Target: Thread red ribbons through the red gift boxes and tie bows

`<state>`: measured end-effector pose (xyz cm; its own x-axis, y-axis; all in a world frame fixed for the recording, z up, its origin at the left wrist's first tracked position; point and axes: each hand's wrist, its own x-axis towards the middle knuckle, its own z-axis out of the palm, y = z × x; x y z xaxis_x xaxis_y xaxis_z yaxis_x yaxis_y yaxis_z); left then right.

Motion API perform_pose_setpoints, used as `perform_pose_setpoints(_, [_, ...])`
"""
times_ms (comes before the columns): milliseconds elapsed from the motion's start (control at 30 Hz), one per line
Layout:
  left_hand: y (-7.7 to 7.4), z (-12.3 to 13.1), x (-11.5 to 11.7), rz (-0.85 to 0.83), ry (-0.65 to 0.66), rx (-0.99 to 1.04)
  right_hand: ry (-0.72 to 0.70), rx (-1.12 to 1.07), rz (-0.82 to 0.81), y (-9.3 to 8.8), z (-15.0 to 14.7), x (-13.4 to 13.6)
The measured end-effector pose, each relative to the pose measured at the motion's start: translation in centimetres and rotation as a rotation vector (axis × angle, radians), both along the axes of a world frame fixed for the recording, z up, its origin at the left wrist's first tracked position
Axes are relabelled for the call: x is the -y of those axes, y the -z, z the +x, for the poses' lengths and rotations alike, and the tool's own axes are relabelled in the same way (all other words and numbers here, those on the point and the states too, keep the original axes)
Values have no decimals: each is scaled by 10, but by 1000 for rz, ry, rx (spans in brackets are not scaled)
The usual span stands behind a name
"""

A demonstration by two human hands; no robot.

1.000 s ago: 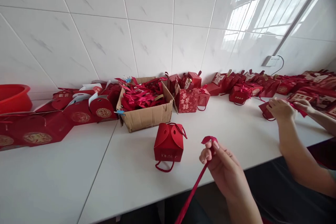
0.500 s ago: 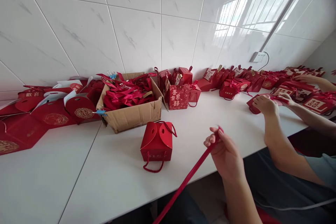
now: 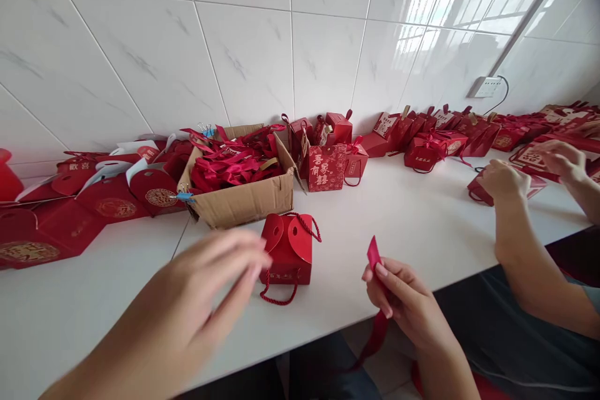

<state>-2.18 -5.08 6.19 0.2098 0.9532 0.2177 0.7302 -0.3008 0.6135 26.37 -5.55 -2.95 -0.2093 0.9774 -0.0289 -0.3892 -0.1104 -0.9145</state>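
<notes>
My right hand (image 3: pixel 403 300) pinches a red ribbon (image 3: pixel 375 256) near its end; the short tip sticks up above my fingers and the rest hangs down past the table edge. My left hand (image 3: pixel 201 300) is raised over the white table (image 3: pixel 398 225), blurred by motion, fingers stretched out toward a small red gift box (image 3: pixel 287 250) with a rope handle. It holds nothing and is just short of the box.
A cardboard box (image 3: pixel 244 200) full of red ribbons stands behind the gift box. Flat red box blanks (image 3: pixel 70 212) lie at the left. Several folded red boxes (image 3: pixel 328 165) line the tiled wall. Another person's hands (image 3: pixel 504 181) work on a red box at the right.
My left hand has come into view from the lower left, reaching toward the gift box. My right hand has dropped lower, and the ribbon now hangs down instead of stretching left.
</notes>
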Motion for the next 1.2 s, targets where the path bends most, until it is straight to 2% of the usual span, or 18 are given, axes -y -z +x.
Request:
perform_pose_setpoints(67, [-14,20,-43,66,99,-137,-35,27,-9,0,-5,3])
perform_pose_setpoints(133, [-18,37,-76,20,135,-189,-56,53,2,2,-8,4])
perform_pose_setpoints(200, [-13,46,-94,-65,150,-239,-96,76,30,5,-8,5])
perform_pose_setpoints(267, [-5,47,-101,-120,169,-268,-126,91,41,9,-6,3])
perform_pose_setpoints(433, [3,43,-103,-125,167,-200,-99,124,24,9,-5,-7])
perform_pose_setpoints(567, [2,47,-112,-250,137,-105,-135,113,37,-4,-12,-17])
perform_pose_setpoints(733, [3,58,-113,-386,168,90,-204,134,47,-14,-23,-29])
perform_pose_setpoints(800, [4,60,-111,-355,145,103,-240,139,58,-15,-26,-32])
perform_pose_setpoints(900, [2,56,-108,-140,42,31,-294,150,74,-18,-29,-32])
perform_pose_setpoints(1000, [-4,44,-97,-16,27,-39,-319,141,52,-24,-30,-34])
perform_pose_setpoints(1100, [-11,32,-75,-99,164,-104,-343,125,24,-30,-31,-40])
perform_pose_setpoints(1200, [-11,24,-54,-199,239,-176,-333,163,11,-37,-33,-45])
